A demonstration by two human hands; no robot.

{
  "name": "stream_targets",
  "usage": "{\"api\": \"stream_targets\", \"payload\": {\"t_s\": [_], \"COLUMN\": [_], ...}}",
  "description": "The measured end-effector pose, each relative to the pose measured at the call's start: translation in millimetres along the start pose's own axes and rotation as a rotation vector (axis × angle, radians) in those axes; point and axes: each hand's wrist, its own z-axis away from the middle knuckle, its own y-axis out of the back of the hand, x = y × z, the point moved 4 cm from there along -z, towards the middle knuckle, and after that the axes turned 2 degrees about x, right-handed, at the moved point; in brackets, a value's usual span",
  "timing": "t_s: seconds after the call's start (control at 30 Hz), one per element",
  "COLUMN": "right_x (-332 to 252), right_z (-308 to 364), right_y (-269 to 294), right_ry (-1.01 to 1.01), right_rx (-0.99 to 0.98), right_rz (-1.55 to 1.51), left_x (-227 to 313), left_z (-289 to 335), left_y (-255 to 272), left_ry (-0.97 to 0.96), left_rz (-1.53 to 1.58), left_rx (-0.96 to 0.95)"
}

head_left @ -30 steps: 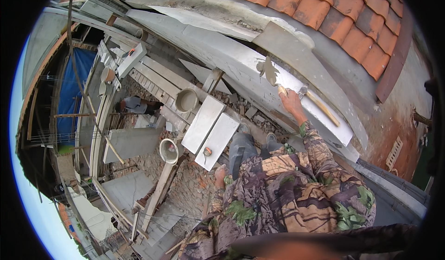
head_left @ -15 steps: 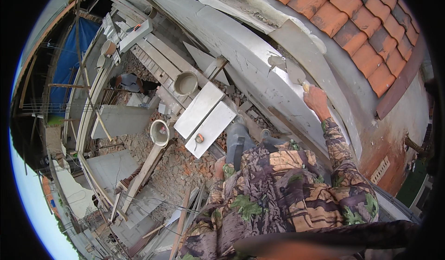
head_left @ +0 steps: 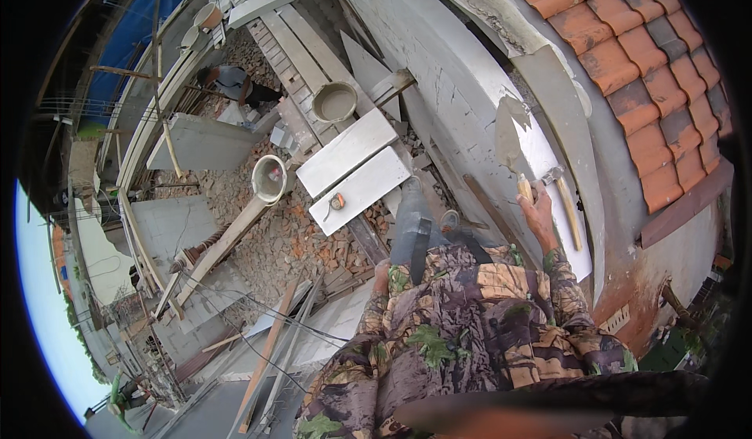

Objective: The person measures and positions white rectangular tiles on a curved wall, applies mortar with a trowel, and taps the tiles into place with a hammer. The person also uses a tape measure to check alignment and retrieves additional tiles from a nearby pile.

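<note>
My right hand (head_left: pixel 536 213) is closed around the handle of a pointed trowel (head_left: pixel 507 143). Its grey blade lies over the pale top of the block wall (head_left: pixel 536 145), where grey mortar (head_left: pixel 513 110) is spread. Just right of that hand, a hammer (head_left: pixel 565 204) with a wooden handle rests on the same wall top. My left hand (head_left: pixel 381 276) is low by my leg, at the end of a board; its fingers are mostly hidden. Ahead of my legs lie two white blocks (head_left: pixel 348 153) side by side, the nearer one carrying an orange tape measure (head_left: pixel 337 202).
A mortar bucket (head_left: pixel 315 108) stands on the planks beyond the blocks, another bucket (head_left: pixel 257 182) to the left. Broken brick rubble (head_left: pixel 301 231) covers the ground below. Roof tiles (head_left: pixel 619 71) border the right. A person (head_left: pixel 227 83) bends at the far left. Loose boards (head_left: pixel 274 345) lean lower left.
My right hand has drawn nearer with the trowel, its blade now lower along the wall top. The hammer has come into sight. The view has shifted, and my left hand stays low.
</note>
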Motion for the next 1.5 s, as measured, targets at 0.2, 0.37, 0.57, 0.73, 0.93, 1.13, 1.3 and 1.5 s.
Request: {"api": "stream_targets", "payload": {"t_s": [0.2, 0.37, 0.57, 0.73, 0.93, 1.13, 1.3, 1.5], "right_x": [-36.3, -66.1, -75.9, -58.0, -35.4, 107.2, 229.8, 218.4], "right_z": [-32.3, -96.1, -221.5, -341.4, -415.7, -319.7, -221.9, -119.8], "right_y": [-109.7, -238.1, -448.6, -642.1, -733.8, -607.8, -466.3, -376.8], "right_ry": [-0.04, -0.059, -0.159, -0.171, -0.08, 0.364, -0.135, -0.426], "right_rx": [-0.352, -0.525, -0.654, -0.695, -0.57, -0.687, -0.742, -0.814], "right_rz": [-0.065, -0.095, -0.111, 0.02, -0.065, 0.415, 0.486, 0.29], "left_x": [-18.7, -29.0, -63.6, -174.3, -307.9, -364.2, -366.1, -227.5], "left_z": [8.7, 43.4, 44.7, -65.5, -255.2, -357.1, -366.7, -338.2], "left_y": [-15.0, -39.2, -82.3, -75.6, -0.7, 47.4, 60.8, 37.0], "left_ry": [0.298, 0.66, 1.152, 0.868, 0.765, 0.532, 0.541, 0.461], "left_rz": [0.247, 0.588, 1.044, 0.364, 0.017, -0.41, -0.416, 0.055], "left_rx": [0.075, 0.292, 0.191, 0.158, 0.493, 0.346, 0.079, -0.199]}}
